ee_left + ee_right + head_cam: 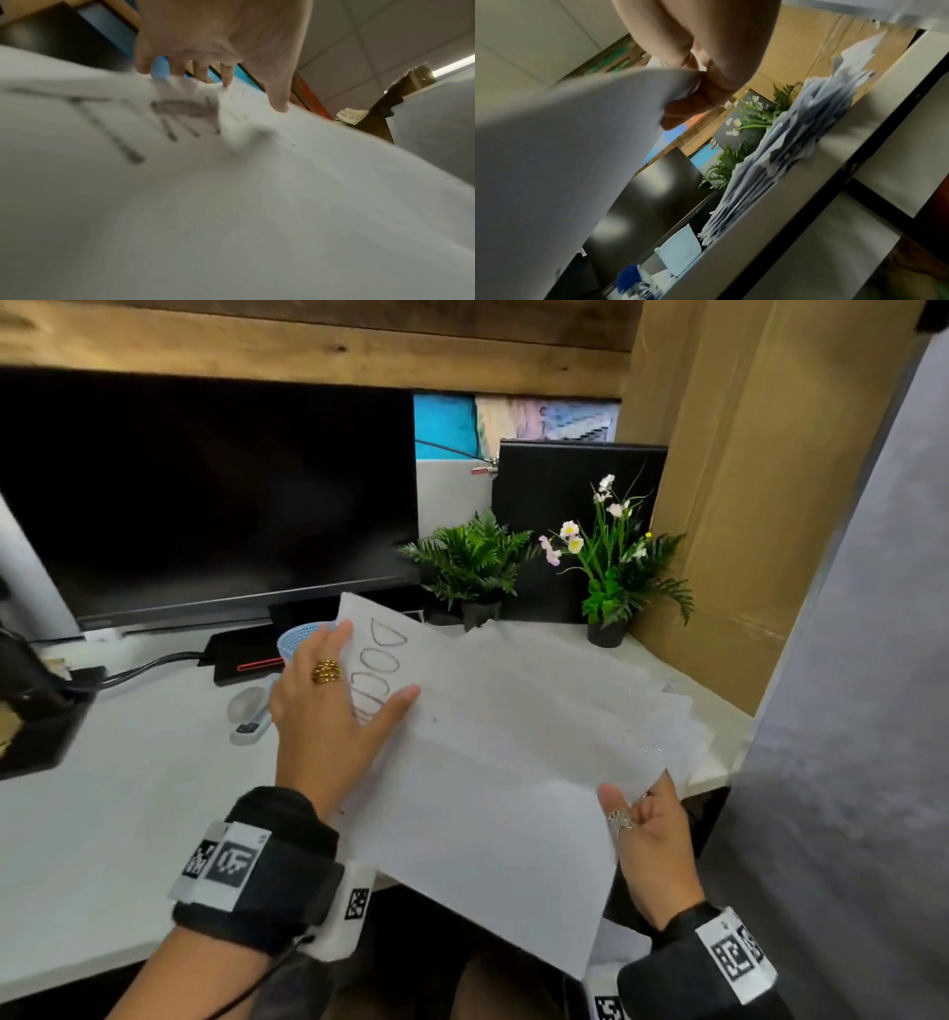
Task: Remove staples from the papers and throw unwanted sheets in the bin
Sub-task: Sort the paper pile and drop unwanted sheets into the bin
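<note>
A large white sheet [488, 762] with handwritten letters lies tilted over the desk's front edge. My left hand [354, 690], wearing a gold ring, presses flat on its lettered left part with straight fingers. In the left wrist view the fingertips of my left hand [253, 89] touch the paper [231, 203]. My right hand [637, 793] pinches the sheet's right corner between thumb and fingers and lifts it. The right wrist view shows my right hand [698, 81] in the same pinch on the curled sheet [564, 152]. A messy pile of papers [672, 711] lies on the desk behind it.
A white stapler-like tool [251, 711] and a blue basket [303, 642] sit left of my left hand. A dark monitor [205, 505] stands at the back, with two potted plants [611, 577] and a cardboard box [729, 505] to its right. The white desk [128, 814] extends left.
</note>
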Available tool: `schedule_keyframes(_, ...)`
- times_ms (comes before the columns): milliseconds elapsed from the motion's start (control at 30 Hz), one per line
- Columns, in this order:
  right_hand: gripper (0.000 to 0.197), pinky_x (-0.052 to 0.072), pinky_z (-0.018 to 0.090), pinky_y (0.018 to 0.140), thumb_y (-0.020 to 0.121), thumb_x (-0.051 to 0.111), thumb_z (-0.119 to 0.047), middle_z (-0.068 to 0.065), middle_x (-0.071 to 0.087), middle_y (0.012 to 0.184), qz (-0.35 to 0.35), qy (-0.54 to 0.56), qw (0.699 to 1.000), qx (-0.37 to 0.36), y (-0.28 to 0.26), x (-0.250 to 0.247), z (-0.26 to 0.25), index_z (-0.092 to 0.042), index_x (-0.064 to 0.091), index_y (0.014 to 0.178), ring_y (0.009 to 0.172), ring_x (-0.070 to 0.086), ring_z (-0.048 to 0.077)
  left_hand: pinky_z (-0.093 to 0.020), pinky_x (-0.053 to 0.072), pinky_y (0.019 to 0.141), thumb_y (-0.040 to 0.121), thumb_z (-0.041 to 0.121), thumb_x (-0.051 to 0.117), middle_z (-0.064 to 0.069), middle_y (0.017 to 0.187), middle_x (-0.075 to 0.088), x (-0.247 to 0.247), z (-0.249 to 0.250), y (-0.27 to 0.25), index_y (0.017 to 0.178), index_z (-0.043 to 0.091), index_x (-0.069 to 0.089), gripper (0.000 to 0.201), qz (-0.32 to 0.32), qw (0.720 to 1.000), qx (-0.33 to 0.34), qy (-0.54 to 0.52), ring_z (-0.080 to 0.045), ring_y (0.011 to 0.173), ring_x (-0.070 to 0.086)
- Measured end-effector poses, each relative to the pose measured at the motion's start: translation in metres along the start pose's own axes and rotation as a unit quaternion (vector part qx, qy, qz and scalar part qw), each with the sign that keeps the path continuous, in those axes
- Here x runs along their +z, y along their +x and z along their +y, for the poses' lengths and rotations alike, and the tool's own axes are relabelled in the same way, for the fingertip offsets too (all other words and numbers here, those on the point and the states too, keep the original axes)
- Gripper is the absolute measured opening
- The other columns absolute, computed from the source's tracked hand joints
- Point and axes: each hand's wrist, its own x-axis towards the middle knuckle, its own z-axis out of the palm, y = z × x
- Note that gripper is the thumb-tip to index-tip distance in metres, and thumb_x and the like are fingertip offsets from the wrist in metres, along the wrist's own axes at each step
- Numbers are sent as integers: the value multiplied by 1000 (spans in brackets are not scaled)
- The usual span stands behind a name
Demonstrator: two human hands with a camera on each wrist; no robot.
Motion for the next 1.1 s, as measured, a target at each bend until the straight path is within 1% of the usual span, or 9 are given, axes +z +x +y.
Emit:
schedule_keyframes(67,32,48,5,68,91,51,3,-8,55,77,-16,3,1000,4,-4,9,2,-23,49,111,64,58,-10,-54,6,115,62,72,54,-4,155,13,-11,1,-6,145,30,25,97,-9,998,29,58,-23,142,9)
schedule_keyframes(267,38,48,15,85,92,50,2,-10,66,92,-90,-11,996,1,-6,33,-2,-28,49,115,83,63,-6,-65,-15,100,58,82,48,-11,157,-11,-23,1,-20,145,39,19,102,-41,968,111,220,-31,142,-20)
schedule_keyframes(467,37,46,9,79,94,48,-1,-27,67,100,-208,-42,977,-34,-10,66,-13,-32,49,114,98,62,-6,-64,-16,106,70,80,36,8,141,43,-26,9,-33,136,43,34,76,-159,950,159,217,-16,137,31)
schedule_keyframes(600,36,50,25,90,96,48,-7,-6,66,113,-288,-107,950,-56,-1,95,-16,-24,47,128,104,62,5,-39,10,114,86,54,53,11,106,65,-29,1,-37,116,33,55,38,-171,964,143,142,-11,103,56)
schedule_keyframes(700,26,52,32,81,99,45,-20,8,65,109,-362,-158,918,-14,26,111,-26,-17,51,124,91,65,18,-32,35,85,86,43,59,0,85,70,-39,-20,-37,104,22,64,28,-119,978,116,127,-21,83,61)
schedule_keyframes(833,25,48,19,58,99,43,-23,11,61,87,-258,-198,945,32,77,144,-40,-4,58,105,63,55,15,-31,41,82,85,47,61,-5,97,71,-53,-39,-40,116,16,61,44,-105,986,22,125,-27,95,63)
schedule_keyframes(900,29,54,27,75,97,48,-23,15,64,97,-275,-291,916,6,92,174,-36,2,60,104,80,61,25,-33,42,83,84,54,55,-3,100,71,-55,-45,-42,116,18,61,49,-113,985,12,127,-26,96,63)
schedule_keyframes(967,40,49,39,91,96,47,-33,17,62,105,-339,-436,834,-2,96,201,-33,3,60,111,102,60,33,-35,44,84,88,52,53,-4,101,71,-57,-49,-42,117,19,60,44,-117,985,-5,128,-26,96,62)
schedule_keyframes(1100,39,46,35,89,93,52,-33,19,62,116,-425,-533,731,-10,89,234,-23,1,60,111,106,59,33,-34,46,79,92,45,49,-6,97,70,-62,-57,-44,117,18,61,38,-123,980,-29,151,-26,91,62)
